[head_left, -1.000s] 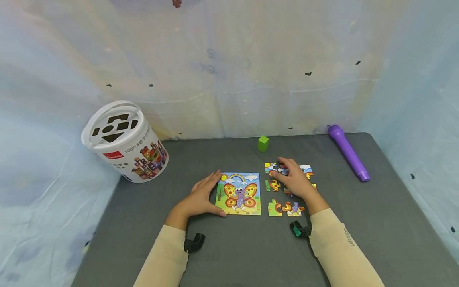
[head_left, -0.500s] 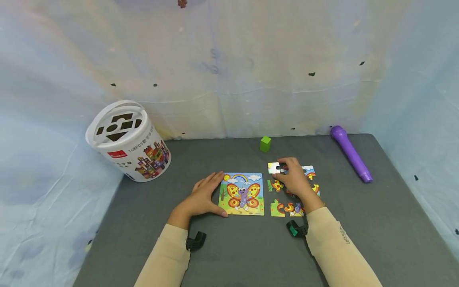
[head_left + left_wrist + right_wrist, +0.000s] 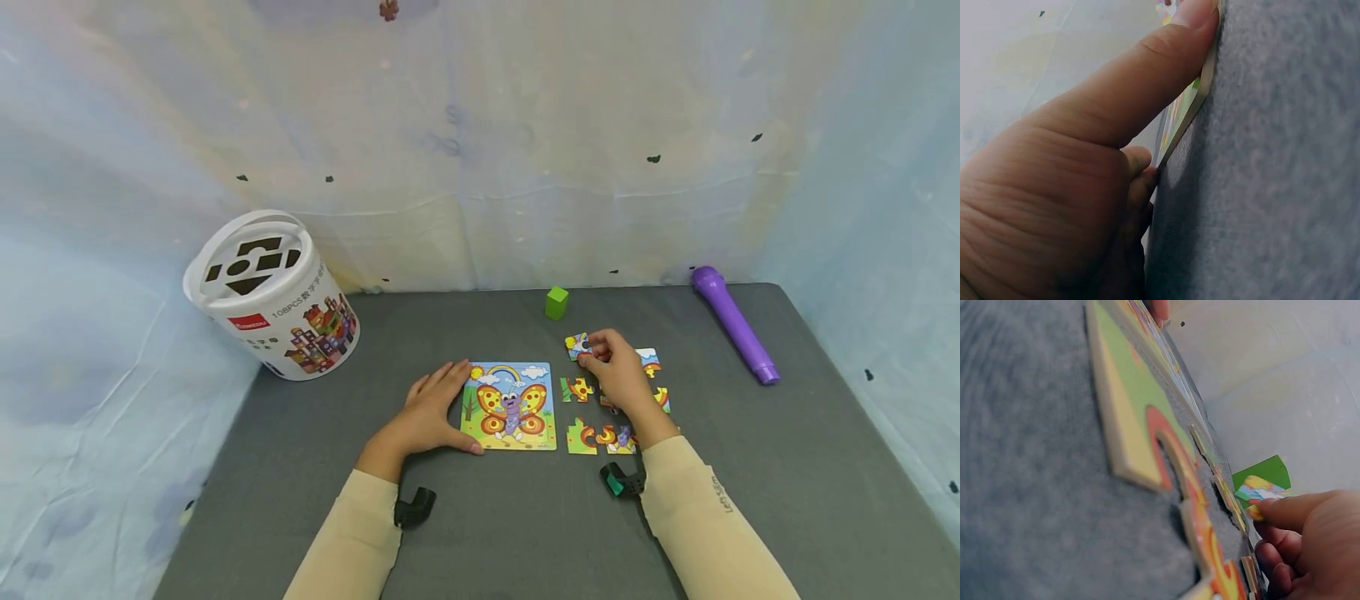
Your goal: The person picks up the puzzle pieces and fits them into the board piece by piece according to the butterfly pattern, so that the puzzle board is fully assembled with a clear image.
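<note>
Pinching a piece (image 3: pixel 575 345) right of the board (image 3: pixel 510 408), right hand (image 3: pixel 619 371) just tipped it up, probably loose; fingers splayed on left hand (image 3: pixel 427 417).

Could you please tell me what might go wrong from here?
The right hand pinches the puzzle piece near its edge, so it could slip. The loose pieces lie close to that hand, so a low sweep might scatter them. The left hand touches the edge of the butterfly picture, so a push could shift it.

tabletop (image 3: pixel 510 525): matt, rough cloth | puzzle pieces (image 3: pixel 1135 400): smooth print, perhaps wood, edges blurred | microphone (image 3: pixel 735 325): smooth plastic
</note>
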Available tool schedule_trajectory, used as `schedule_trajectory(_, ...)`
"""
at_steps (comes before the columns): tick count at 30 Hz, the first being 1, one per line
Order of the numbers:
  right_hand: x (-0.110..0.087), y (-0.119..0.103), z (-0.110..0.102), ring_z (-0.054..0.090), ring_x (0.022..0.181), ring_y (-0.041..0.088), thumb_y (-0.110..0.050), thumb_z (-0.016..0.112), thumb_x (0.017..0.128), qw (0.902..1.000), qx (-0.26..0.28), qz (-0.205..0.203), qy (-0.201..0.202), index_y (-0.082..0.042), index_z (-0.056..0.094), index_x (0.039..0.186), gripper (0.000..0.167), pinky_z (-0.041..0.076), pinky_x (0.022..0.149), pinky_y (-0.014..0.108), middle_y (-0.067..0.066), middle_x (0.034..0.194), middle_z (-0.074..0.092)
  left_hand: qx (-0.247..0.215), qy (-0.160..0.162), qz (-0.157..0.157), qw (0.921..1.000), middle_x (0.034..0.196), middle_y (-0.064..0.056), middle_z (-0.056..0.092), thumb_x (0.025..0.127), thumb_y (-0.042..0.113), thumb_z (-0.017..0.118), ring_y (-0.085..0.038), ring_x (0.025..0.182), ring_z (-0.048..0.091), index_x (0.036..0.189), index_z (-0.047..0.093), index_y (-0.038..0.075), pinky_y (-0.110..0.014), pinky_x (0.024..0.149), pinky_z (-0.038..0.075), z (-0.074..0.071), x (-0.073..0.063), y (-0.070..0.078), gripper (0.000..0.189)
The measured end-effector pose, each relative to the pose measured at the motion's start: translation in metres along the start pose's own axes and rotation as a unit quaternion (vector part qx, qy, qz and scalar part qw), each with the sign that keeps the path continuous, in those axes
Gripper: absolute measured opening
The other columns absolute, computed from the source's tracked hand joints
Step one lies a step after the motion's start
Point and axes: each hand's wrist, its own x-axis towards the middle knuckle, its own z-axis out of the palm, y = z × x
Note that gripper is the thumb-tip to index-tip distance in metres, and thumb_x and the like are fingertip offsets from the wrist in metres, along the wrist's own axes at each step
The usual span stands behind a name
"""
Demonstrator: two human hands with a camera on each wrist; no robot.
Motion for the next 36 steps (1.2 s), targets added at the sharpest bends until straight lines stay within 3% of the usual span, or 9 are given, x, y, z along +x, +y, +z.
schedule_trajectory(5,-0.002,-0.001,0.0,0.062,0.09,0.029,-0.021,0.069,0.11,0.9998,0.01,0.0,0.018,-0.007,0.073,0.12,0.017,0.049,0.077,0.043,0.01,0.104,0.068,0.003,0.003,-0.005,1.0,0.181,0.002,0.017,0.071,0.066,0.098,-0.025,0.166,0.008,0.177,0.02,0.017,-0.06,0.128,0.004,0.003,0.0,0.001,0.141)
schedule_trajectory(12,-0.006,-0.011,-0.001,0.065,0.09,0.027,-0.026,0.073,0.109,0.9991,0.035,-0.001,0.024,-0.008,0.075,0.119,0.02,0.051,0.073,0.035,0.009,0.103,0.072,0.001,0.005,-0.005,1.0,0.18,0.001,0.019,0.07,0.068,0.097,-0.027,0.165,0.01,0.177,0.021,0.016,-0.06,0.128,0.005,0.005,-0.002,0.001,0.141)
schedule_trajectory(20,-0.017,-0.038,0.015,0.071,0.086,0.03,-0.02,0.073,0.108,0.9974,0.056,-0.031,-0.033,-0.006,0.074,0.119,0.017,0.055,0.068,0.035,0.01,0.099,0.075,0.008,0.004,-0.001,1.0,0.181,-0.001,0.018,0.071,0.07,0.095,-0.028,0.165,0.009,0.177,0.02,0.015,-0.061,0.127,0.005,0.003,-0.002,0.002,0.141)
schedule_trajectory(26,-0.021,-0.052,0.038,0.073,0.083,0.026,-0.016,0.075,0.107,0.9942,0.048,-0.021,-0.094,-0.004,0.072,0.116,0.014,0.058,0.073,0.042,0.005,0.093,0.076,-0.003,-0.009,0.007,0.9999,0.182,0.0,0.012,0.073,0.066,0.096,-0.025,0.166,0.004,0.177,0.019,0.017,-0.059,0.128,0.001,0.0,-0.003,-0.002,0.138)
schedule_trajectory(36,-0.025,-0.069,0.068,0.073,0.075,0.018,-0.018,0.08,0.103,0.9887,0.014,-0.024,-0.147,-0.007,0.074,0.108,0.014,0.056,0.065,0.036,0.0,0.088,0.078,-0.01,-0.034,0.003,0.9994,0.182,0.003,0.004,0.078,0.064,0.094,-0.022,0.166,-0.003,0.176,0.016,0.016,-0.056,0.128,-0.004,-0.004,-0.005,-0.001,0.134)
